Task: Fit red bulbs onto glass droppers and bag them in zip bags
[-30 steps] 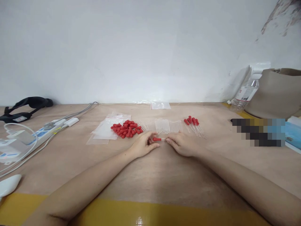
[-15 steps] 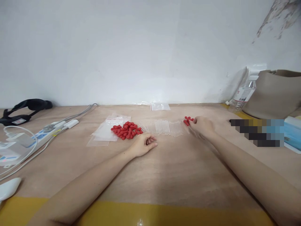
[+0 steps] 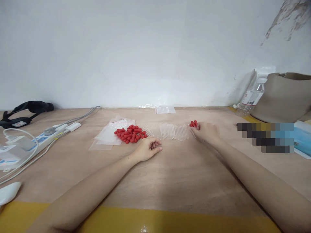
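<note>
The table is being bordered at the far side by a pale wall. Its left end is being taken up by a power strip with cables, a black strapped item and a white object. At the right, a bin is being partly covered by a clear bottle leaning beside it, and a blue packet is being cut off by the edge of view. A pixelated patch is being shown beside the packet.

One strip, one bottle and one bin are being seen. The red bulbs are being heaped partly on clear bags, too overlapped to be counted; the glass tubes are being laid in a close row, likewise uncountable. Beyond the row's right end, at least two red-topped droppers are being partly hidden by the right hand; whether anything is being gripped by its bent fingers cannot be told. Near the heap, the left hand is being rested, fingers half curled, thumb apart.
</note>
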Motion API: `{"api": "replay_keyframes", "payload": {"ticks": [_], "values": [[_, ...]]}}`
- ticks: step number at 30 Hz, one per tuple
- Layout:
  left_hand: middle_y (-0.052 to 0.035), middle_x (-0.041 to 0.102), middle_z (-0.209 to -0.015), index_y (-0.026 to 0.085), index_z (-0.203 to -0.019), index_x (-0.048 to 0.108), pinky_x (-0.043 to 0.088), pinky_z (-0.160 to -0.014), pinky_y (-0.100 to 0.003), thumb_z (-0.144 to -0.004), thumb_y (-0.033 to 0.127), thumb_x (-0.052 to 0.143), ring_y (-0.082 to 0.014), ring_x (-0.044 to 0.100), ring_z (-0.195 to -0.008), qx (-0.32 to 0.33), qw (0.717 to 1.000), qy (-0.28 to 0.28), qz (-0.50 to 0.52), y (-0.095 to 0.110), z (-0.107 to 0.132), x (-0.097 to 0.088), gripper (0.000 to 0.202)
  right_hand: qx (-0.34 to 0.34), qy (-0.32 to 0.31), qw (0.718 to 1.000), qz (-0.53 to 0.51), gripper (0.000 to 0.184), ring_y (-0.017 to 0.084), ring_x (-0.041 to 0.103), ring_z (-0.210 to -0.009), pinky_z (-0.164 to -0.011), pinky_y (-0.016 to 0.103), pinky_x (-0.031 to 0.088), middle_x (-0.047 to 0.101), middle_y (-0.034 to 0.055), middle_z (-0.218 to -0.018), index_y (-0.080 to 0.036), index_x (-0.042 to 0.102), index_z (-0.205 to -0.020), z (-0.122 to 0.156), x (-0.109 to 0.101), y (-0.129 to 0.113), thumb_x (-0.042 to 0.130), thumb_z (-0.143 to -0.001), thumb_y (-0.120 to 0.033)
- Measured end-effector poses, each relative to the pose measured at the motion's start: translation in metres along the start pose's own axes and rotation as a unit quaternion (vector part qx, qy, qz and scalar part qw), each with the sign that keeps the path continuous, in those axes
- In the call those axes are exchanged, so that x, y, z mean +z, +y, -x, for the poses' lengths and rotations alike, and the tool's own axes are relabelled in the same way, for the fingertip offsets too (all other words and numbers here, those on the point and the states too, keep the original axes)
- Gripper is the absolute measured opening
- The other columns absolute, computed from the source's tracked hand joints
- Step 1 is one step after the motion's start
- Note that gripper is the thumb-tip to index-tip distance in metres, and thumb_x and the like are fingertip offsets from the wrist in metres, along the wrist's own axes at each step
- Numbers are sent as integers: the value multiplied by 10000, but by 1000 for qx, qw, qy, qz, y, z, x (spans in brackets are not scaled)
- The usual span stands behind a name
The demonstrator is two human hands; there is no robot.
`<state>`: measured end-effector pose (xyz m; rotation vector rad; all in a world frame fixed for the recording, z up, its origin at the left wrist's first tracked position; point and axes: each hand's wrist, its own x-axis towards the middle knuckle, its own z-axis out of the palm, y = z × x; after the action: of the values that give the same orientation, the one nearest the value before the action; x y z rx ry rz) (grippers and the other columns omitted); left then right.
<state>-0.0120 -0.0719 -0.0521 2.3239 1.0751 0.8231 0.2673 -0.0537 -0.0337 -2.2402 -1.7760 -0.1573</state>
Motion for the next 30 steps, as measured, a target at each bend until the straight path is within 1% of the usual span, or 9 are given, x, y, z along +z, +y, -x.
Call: {"api": "replay_keyframes", "payload": {"ticks": [5,10,12,15,18,20,23,27,30], "values": [[-17,545,-703,143,-851,618,421,-531,-204,-719,278,598,-97,502,-599,4,1000,-1,0,1,0,-1,190,-11,-29,999,37,344,249,559,-785,-759,407,301,620,95,-749,-162,627,-717,2,9,-14,378,-793,-387],[-15,543,-699,141,-841,615,418,-536,-205,-725,273,593,-99,505,-601,7,1000,-2,-12,3,2,1,177,1,-34,998,50,332,281,501,-983,-800,419,290,602,152,-941,-122,604,-970,0,22,-17,371,-803,-291],[-11,543,-699,149,-841,610,413,-537,-208,-743,274,575,-97,501,-589,14,999,6,-28,3,2,1,163,0,-29,999,44,337,277,462,-1050,-818,412,283,578,156,-1028,-121,581,-1024,0,25,-16,363,-808,-261],[-20,546,-733,158,-795,596,416,-594,-234,-781,265,526,-112,503,-631,42,994,51,-90,1,-2,-6,129,0,-12,1000,29,336,270,469,-1040,-826,408,276,577,163,-1035,-100,580,-991,2,25,-16,331,-833,-263],[-47,544,-774,156,-715,562,402,-714,-293,-793,259,502,-164,498,-757,60,970,121,-201,-7,-12,-23,143,-14,43,999,11,366,274,524,-917,-805,415,278,607,185,-905,-61,566,-915,8,22,-18,284,-861,-288],[-66,556,-813,161,-730,563,376,-740,-336,-795,263,494,-203,482,-817,40,949,138,-280,-14,-18,-36,140,-40,83,996,-12,349,278,525,-900,-807,412,272,610,183,-874,-65,541,-911,14,21,-21,279,-868,-291],[-77,574,-928,189,-823,596,328,-756,-390,-810,245,464,-246,459,-904,19,928,124,-351,-23,-23,-49,144,-98,121,986,-63,275,261,515,-885,-819,397,263,612,148,-878,-117,517,-892,24,25,-27,308,-867,-295],[-83,560,-1007,200,-778,626,289,-767,-421,-819,244,445,-266,439,-956,19,917,94,-386,-29,-23,-50,191,-197,137,961,-138,248,190,522,-730,-792,350,293,615,69,-803,-164,520,-834,36,31,-34,309,-880,-287],[-76,573,-956,193,-728,624,295,-754,-406,-821,239,443,-251,454,-920,15,922,86,-377,-31,-23,-46,208,-251,153,942,-163,263,187,528,-773,-774,328,320,615,72,-841,-143,521,-990,41,30,-34,298,-881,-230]]}}
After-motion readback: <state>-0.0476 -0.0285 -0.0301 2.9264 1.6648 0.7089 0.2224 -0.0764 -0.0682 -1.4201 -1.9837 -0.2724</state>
